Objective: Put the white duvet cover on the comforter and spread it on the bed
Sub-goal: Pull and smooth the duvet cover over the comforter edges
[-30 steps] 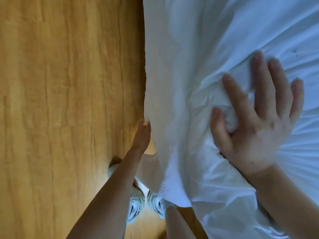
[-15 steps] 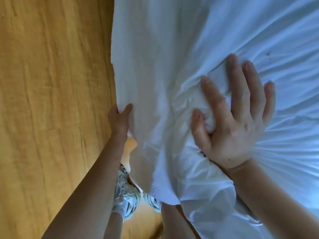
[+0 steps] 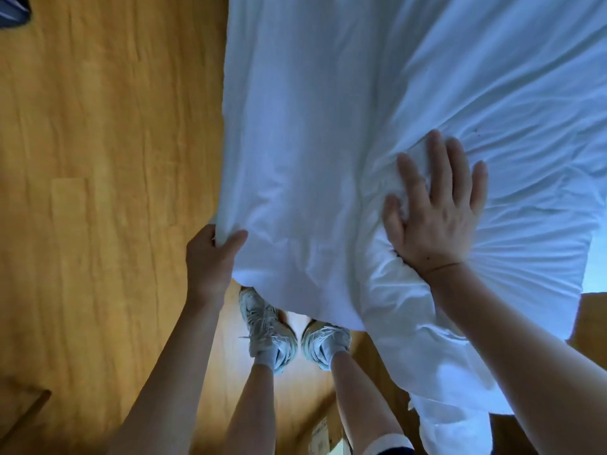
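Head view: the soft white cloth duvet cover fills twelve to three o'clock. The left hand has moved down to seven o'clock and now pinches its edge. The right hand, fingers spread, presses a bunched lump. The cover looks ready to be pulled straight.

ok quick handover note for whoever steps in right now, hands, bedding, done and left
Left hand: grip pinches the hanging corner of the white duvet cover, thumb over the edge.
Right hand: fingers spread flat, pressing a bunched lump of the cover down on the bed.
The cover drapes off the bed's edge over the wooden floor, above the person's shoes.
Done: cover is on the bed, though wrinkled. Whether the comforter is fully inside cannot be told.
Left: pull the corner out, smooth the bunching, spread it flat.
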The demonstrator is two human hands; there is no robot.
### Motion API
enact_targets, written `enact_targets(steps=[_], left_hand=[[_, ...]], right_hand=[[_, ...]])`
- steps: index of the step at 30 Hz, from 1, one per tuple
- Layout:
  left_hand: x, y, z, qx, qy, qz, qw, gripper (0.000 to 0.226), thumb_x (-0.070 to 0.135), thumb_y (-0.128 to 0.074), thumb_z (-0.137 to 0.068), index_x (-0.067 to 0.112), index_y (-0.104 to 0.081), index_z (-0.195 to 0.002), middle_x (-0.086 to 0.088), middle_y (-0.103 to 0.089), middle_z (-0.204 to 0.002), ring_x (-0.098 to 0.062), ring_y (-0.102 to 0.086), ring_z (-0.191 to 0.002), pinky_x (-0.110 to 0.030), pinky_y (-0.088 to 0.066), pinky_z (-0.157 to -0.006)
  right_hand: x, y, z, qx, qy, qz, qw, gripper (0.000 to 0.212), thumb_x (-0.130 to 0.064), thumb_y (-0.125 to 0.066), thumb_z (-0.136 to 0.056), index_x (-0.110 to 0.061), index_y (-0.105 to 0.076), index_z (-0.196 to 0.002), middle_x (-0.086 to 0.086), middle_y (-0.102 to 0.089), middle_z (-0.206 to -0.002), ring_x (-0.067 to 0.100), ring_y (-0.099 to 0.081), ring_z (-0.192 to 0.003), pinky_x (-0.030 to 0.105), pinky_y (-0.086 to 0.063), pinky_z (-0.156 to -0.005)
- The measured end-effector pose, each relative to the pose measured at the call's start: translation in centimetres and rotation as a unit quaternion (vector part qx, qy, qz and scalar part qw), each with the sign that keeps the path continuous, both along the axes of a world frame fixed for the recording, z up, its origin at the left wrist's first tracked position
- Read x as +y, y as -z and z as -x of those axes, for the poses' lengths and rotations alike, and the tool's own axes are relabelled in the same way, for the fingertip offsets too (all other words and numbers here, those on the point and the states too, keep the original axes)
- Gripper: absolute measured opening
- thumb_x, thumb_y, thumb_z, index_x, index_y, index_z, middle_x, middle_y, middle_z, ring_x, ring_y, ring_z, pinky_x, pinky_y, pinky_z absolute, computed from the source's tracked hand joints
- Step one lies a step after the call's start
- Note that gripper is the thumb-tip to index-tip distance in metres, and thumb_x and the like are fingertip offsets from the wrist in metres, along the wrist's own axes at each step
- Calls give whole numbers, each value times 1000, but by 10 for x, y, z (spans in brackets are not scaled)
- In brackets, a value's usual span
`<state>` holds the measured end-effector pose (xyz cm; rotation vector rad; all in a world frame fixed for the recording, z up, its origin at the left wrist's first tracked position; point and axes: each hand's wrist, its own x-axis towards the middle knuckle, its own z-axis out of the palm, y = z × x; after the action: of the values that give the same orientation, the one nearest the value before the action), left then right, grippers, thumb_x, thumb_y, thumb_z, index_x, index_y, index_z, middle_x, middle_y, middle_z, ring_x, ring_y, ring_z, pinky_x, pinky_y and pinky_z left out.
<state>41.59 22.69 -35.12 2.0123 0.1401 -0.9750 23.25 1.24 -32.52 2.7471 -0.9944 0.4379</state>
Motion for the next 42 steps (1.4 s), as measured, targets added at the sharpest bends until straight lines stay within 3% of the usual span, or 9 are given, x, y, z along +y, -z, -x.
enact_targets(steps=[6, 12, 15, 23, 27, 31, 36, 39, 42], left_hand=[[-1, -112, 46, 175, 230, 57, 956, 37, 40, -60, -70, 10, -68, -90, -10, -69, -78, -15, -62, -71, -26, -45, -63], [-29, -151, 116, -26, 488, 176, 855, 26, 32, -41, -99, 13, -59, -100, -8, -60, -95, -18, -56, -95, -26, -39, -99], [-31, -151, 134, -38, 511, 156, 844, 25, 32, -37, -102, 13, -51, -94, -8, -58, -75, -23, -58, -77, -35, -47, -78], [-52, -177, 178, 93, 410, 235, 876, 76, 31, -52, -95, 46, -2, -150, -18, -55, -77, -27, -58, -67, -43, -49, -62], [-68, -192, 200, 34, 475, 204, 855, 73, 30, -49, -98, 44, 2, -150, 3, -44, -63, -10, -50, -59, -19, -37, -57], [-80, -188, 222, -56, 556, 92, 824, 78, 32, -46, -99, 43, 17, -144, -1, -54, -90, -25, -61, -87, -34, -48, -79], [-87, -172, 212, 2, 528, 113, 842, 50, 49, -46, -96, 35, -29, -141, 1, -61, -108, -19, -59, -103, -36, -47, -90], [-91, -164, 176, 25, 434, 82, 897, 47, 64, -27, -89, 30, -54, -107, -1, -66, -90, -20, -62, -92, -36, -48, -82], [-104, -151, 143, -217, 499, 8, 839, 50, 48, -24, -99, 20, -63, -83, -6, -64, -69, -24, -64, -73, -36, -50, -85]], right_hand=[[0, -6, 0, 5, -1, -14, 1000, 42, -33, -49, -92, -14, -58, -128, 19, -44, -146, 33, -34, -137, 45, -15, -115], [2, -29, 2, -47, -15, -72, 996, 35, -26, -27, -103, -12, -41, -131, 18, -49, -142, 32, -42, -132, 49, -22, -110], [-6, -43, 15, -71, -35, -180, 980, 41, -26, -31, -99, -11, -54, -129, 12, -49, -144, 27, -42, -134, 42, -22, -114], [-24, -73, 22, -129, 62, -549, 823, 51, -45, -27, -101, -18, -44, -140, -2, -39, -150, 8, -32, -140, 8, -14, -108], [-52, -83, 29, -114, 122, -707, 687, 136, -102, -43, -40, -14, -44, -144, -6, -45, -145, -2, -45, -122, 21, -25, -114], [-70, -101, 22, -163, 78, -787, 590, 82, -84, -71, -43, -35, -65, -108, -26, -65, -113, -11, -57, -107, 17, -39, -101], [-64, -99, 25, -28, 50, -716, 696, 38, -29, -82, -73, -20, -65, -106, 1, -71, -101, 17, -68, -97, 33, -52, -87], [-68, -103, 33, -158, 70, -802, 572, 19, -12, -71, -80, -11, -68, -98, 1, -74, -88, 17, -70, -85, 29, -56, -78], [-67, -99, 39, -210, 69, -810, 543, 12, -6, -60, -89, -9, -67, -98, 2, -74, -88, 18, -71, -86, 29, -56, -78]])
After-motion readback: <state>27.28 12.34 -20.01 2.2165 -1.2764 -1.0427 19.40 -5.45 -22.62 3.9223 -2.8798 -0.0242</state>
